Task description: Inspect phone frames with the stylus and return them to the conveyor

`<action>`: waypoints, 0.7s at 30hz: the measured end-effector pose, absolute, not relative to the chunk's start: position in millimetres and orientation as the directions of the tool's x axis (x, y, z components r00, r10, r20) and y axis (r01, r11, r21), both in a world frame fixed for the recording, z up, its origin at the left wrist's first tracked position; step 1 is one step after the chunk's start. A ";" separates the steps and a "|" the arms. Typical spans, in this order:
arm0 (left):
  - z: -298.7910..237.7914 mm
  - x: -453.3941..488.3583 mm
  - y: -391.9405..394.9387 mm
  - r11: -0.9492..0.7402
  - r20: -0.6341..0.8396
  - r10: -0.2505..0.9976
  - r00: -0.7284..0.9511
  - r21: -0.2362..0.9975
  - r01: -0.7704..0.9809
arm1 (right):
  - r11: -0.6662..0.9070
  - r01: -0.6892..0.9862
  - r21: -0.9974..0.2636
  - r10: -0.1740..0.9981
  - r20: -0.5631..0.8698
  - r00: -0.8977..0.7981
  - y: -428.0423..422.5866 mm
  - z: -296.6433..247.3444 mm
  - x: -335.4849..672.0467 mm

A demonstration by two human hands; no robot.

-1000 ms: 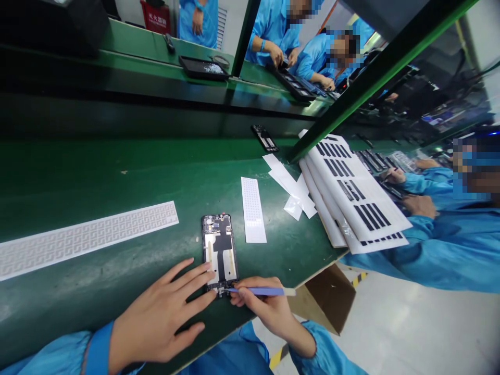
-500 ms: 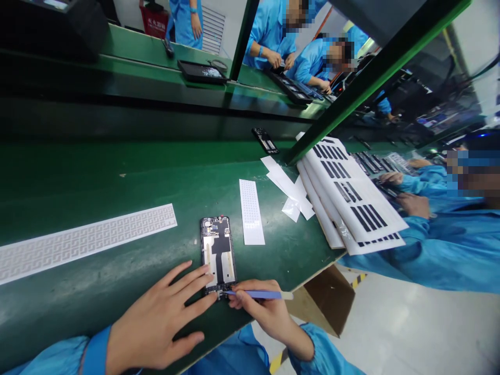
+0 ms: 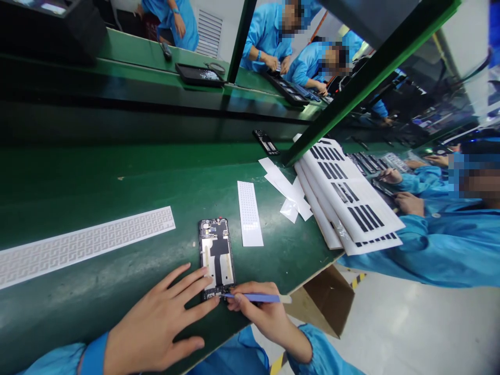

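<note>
An opened phone body (image 3: 216, 252) lies flat on the green bench (image 3: 117, 177), its inner parts facing up. My left hand (image 3: 156, 323) rests flat with fingers spread, the fingertips touching the phone's lower left edge. My right hand (image 3: 260, 315) pinches a thin blue tool (image 3: 255, 298) like a pen. The tool's tip touches the phone's bottom end.
A small white dotted sheet (image 3: 249, 213) lies right of the phone, a long patterned white strip (image 3: 78, 245) to its left. Stacked sheets with black strips (image 3: 347, 198) sit at right, beside a co-worker in blue (image 3: 429, 239). Another phone body (image 3: 266, 142) lies farther back. A cardboard box (image 3: 324, 299) stands below the bench edge.
Both hands keep their places on the phone. The view has shifted slightly, and the tool tip stays at the phone's bottom end.
</note>
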State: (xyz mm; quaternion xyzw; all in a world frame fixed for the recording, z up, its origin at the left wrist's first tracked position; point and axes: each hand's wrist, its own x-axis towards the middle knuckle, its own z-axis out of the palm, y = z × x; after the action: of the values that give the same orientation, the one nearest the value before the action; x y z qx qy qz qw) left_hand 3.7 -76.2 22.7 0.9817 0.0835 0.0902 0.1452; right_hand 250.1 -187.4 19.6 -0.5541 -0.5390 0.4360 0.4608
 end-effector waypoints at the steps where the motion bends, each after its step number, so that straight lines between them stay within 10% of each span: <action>1: 22.7 4.0 -76.0 -0.943 0.159 0.191 0.969 0.304 0.136 | 0.031 0.226 -0.974 0.998 0.041 0.041 -188.3 19.0 249.7; 21: 28.8 3.9 -76.8 -0.898 0.141 0.235 0.962 0.411 0.159 | -0.052 0.255 -0.965 0.992 -0.021 0.123 -193.3 11.0 252.5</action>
State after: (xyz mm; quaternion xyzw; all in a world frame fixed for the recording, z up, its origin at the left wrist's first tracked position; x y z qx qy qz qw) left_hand 3.9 -76.8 28.8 0.9695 0.1017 0.0941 0.2020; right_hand 252.5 -193.3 11.0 -0.5990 -0.5207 0.4091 0.4503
